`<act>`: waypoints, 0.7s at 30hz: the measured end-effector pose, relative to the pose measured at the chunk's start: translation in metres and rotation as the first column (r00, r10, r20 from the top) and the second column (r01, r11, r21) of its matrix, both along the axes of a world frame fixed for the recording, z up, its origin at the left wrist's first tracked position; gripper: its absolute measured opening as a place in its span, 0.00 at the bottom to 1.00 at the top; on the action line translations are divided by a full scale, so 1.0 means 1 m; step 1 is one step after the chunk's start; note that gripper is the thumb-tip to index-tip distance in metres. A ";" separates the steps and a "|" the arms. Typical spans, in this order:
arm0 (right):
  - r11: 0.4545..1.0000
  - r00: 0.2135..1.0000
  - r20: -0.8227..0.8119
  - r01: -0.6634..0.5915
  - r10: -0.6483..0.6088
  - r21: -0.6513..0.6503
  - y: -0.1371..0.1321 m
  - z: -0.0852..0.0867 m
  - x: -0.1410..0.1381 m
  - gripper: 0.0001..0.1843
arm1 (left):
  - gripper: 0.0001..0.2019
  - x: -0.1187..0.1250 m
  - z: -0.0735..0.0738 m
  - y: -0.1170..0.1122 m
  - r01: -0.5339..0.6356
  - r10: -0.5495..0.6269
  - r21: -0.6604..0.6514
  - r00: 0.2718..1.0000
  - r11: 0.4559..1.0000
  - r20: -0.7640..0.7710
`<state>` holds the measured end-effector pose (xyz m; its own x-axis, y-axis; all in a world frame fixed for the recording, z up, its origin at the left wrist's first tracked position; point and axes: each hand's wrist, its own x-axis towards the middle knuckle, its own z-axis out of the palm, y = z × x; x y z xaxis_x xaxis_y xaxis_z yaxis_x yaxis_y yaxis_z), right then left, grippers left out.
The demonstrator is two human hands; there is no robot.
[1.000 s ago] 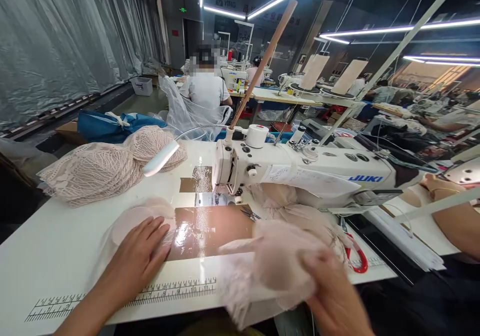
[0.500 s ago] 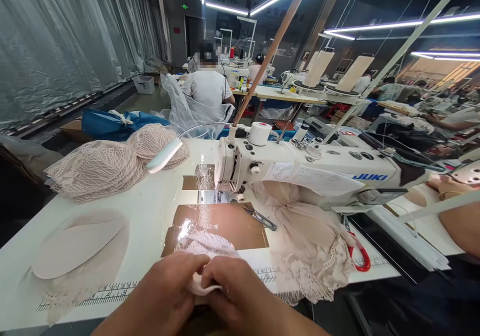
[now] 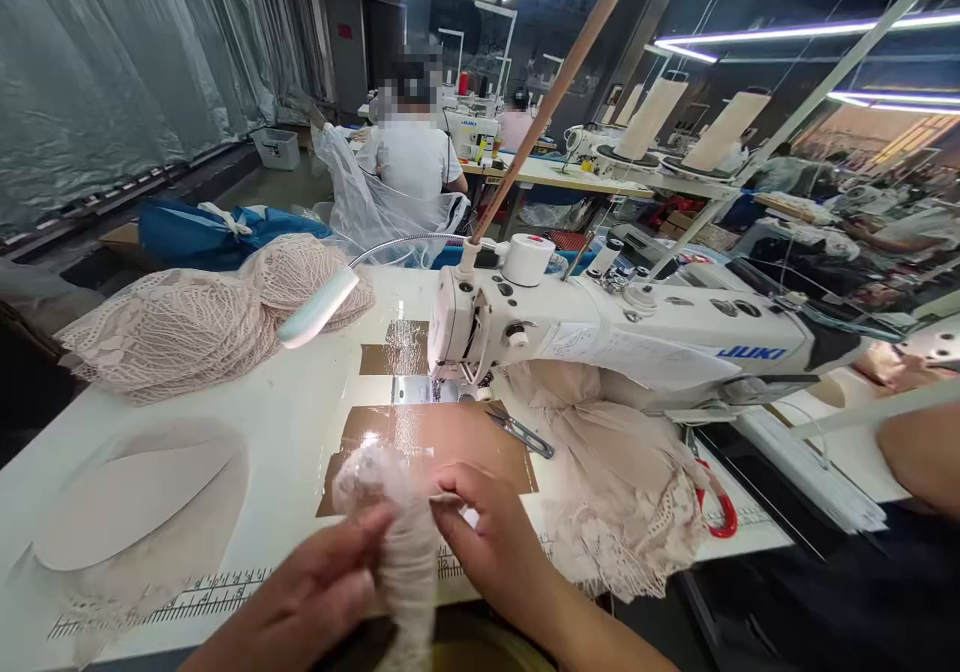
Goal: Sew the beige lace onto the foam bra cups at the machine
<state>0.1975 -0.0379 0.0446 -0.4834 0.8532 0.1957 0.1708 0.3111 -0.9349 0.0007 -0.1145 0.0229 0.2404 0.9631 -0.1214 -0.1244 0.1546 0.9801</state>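
Note:
My left hand [image 3: 319,572] is closed on a pale pink lace piece [image 3: 407,552], which hangs toward the table's front edge and is partly blurred. On its right side, my right hand [image 3: 491,537] pinches an edge of the same piece between thumb and fingers. Both hands are just in front of a brown taped patch [image 3: 442,452] on the sewing table. Beyond it stands a white sewing machine [image 3: 600,317]. Thread snips [image 3: 525,435] lie at the patch's right side.
Lace cups [image 3: 172,327] sit at the back left beside a lamp [image 3: 319,307]. A flat oval pad [image 3: 135,502] lies on the left. Sheer lace fabric [image 3: 622,482] is heaped on the right, near red-handled scissors [image 3: 716,502]. Another person [image 3: 412,162] sits ahead; someone's arm shows at right.
My hands were together at the lace piece; now they are apart, the right one further right. The lace has been raised and stretches down between them.

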 end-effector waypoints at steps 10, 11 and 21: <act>0.540 0.880 -0.475 -0.412 0.026 -0.734 0.001 -0.027 -0.013 0.24 | 0.36 -0.023 -0.004 0.023 -0.077 0.075 -0.005 0.983 0.997 -0.168; 0.567 0.876 -0.482 -0.399 0.004 -0.721 0.002 -0.025 -0.013 0.24 | 0.36 -0.023 -0.005 0.026 -0.021 0.012 -0.066 0.991 0.998 -0.133; 0.879 0.901 -0.410 -0.073 -0.145 -0.471 0.012 -0.036 -0.003 0.15 | 0.16 -0.008 -0.015 0.012 -0.339 0.374 -0.378 0.927 0.862 0.022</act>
